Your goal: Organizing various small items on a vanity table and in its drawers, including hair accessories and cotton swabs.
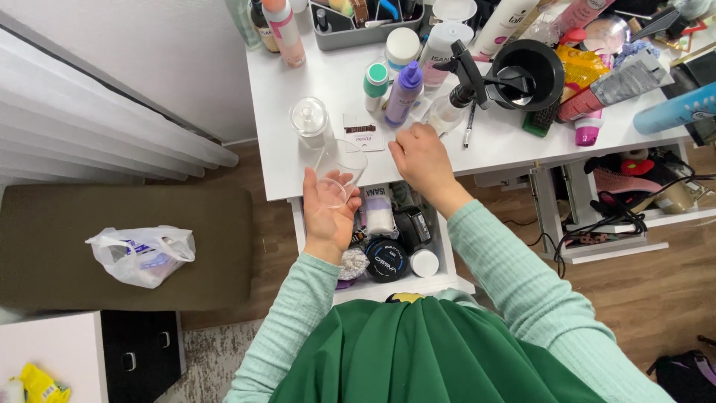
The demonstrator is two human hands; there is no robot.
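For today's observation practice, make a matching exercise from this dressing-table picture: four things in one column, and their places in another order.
Things:
1. clear cup
2. purple bottle
3. white plastic bag
4. black round tin

Places:
A. in the open drawer
B. on the brown padded bench
C. in the left hand
D. standing on the white tabletop, beyond the right hand

Pairs: 1-C, 2-D, 3-B, 4-A

I log one white table (298,168), crowded: clear domed jar (309,119), purple bottle (404,94), green-capped bottle (375,86), spray bottle (456,101), black bowl (531,75), grey organiser tray (365,33), small card (363,131), teal can (675,110).
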